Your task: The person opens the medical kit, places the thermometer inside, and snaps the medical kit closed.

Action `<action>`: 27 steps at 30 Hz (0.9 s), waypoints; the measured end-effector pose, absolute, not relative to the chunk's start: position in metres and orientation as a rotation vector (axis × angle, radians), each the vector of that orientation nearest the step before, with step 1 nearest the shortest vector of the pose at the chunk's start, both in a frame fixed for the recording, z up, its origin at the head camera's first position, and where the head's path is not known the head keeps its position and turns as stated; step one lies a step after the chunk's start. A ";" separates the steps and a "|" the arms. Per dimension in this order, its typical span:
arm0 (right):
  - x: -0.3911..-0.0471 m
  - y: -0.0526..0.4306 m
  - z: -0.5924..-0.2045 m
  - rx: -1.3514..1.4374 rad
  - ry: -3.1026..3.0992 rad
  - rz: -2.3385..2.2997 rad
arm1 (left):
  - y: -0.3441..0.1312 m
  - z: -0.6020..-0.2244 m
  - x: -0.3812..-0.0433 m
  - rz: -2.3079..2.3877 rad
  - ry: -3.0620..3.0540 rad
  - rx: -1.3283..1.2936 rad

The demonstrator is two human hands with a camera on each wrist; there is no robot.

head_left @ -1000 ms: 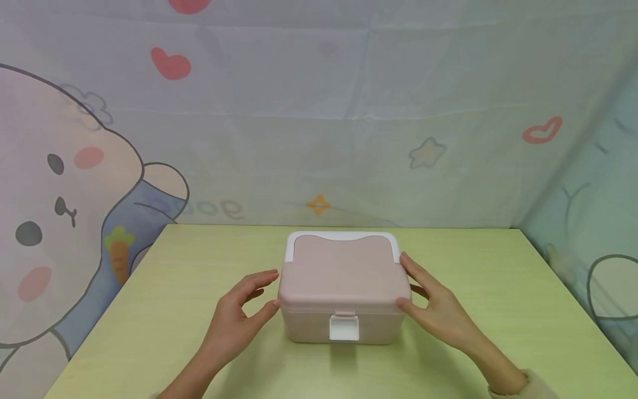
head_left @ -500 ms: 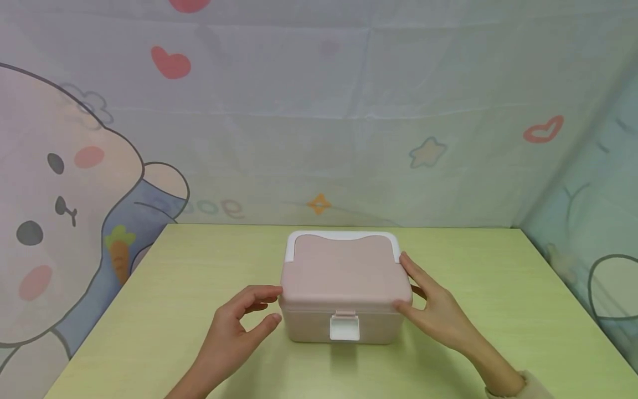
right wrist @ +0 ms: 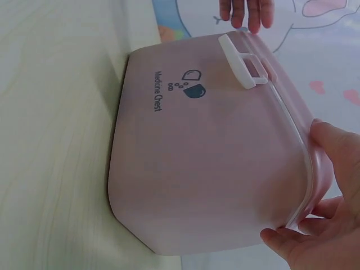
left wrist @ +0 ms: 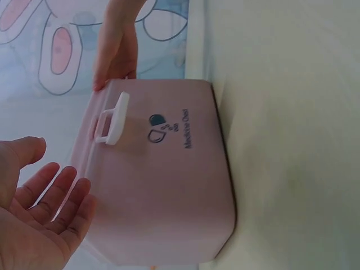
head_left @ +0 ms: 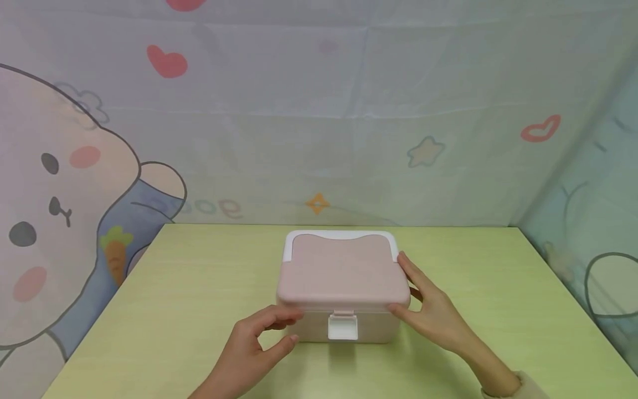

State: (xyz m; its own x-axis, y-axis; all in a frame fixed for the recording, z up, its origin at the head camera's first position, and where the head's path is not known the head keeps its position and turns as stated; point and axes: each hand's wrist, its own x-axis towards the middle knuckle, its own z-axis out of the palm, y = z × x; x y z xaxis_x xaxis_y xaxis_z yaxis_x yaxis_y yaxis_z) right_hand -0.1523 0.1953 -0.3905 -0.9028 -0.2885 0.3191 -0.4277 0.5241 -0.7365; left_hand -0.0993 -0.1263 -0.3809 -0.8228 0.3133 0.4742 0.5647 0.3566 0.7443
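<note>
A pink medicine chest (head_left: 344, 277) with a white carry handle (head_left: 344, 235) folded flat on its lid stands on the table. In the left wrist view, its white front latch (left wrist: 117, 119) sticks outward from the front. My right hand (head_left: 436, 313) grips the lid's right front corner, thumb on the front edge and fingers at the side, as the right wrist view also shows. Near the front left corner, my left hand (head_left: 256, 346) has loosely bent fingers and holds nothing; whether it touches the chest I cannot tell. The inside of the chest is hidden.
The chest sits on a pale yellow-green table (head_left: 209, 260). Behind it hangs a cloth backdrop (head_left: 299, 111) printed with a bear, hearts and a star. A second cloth (head_left: 603, 221) borders the right side.
My left hand has moved right and toward the front, from beside the chest's left side to before its front left corner. The right hand and the chest stay in place.
</note>
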 end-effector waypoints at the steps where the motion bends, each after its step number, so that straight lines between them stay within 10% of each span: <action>1: -0.152 0.195 -0.391 0.615 -2.600 1.331 | -0.125 -0.383 -0.099 -1.460 -2.370 -0.797; 27: -0.152 0.195 -0.394 0.607 -2.556 1.453 | -0.091 -0.419 -0.102 -1.766 -2.452 -0.603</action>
State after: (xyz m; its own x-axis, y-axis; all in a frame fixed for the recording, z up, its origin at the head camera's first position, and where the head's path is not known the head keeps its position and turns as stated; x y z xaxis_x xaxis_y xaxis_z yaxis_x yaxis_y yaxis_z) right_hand -0.1516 0.1950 -0.3941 -0.9088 -0.2754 0.3133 -0.4101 0.4520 -0.7922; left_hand -0.1019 -0.0914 -0.4186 -0.9218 0.2765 0.2718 0.3455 0.2674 0.8995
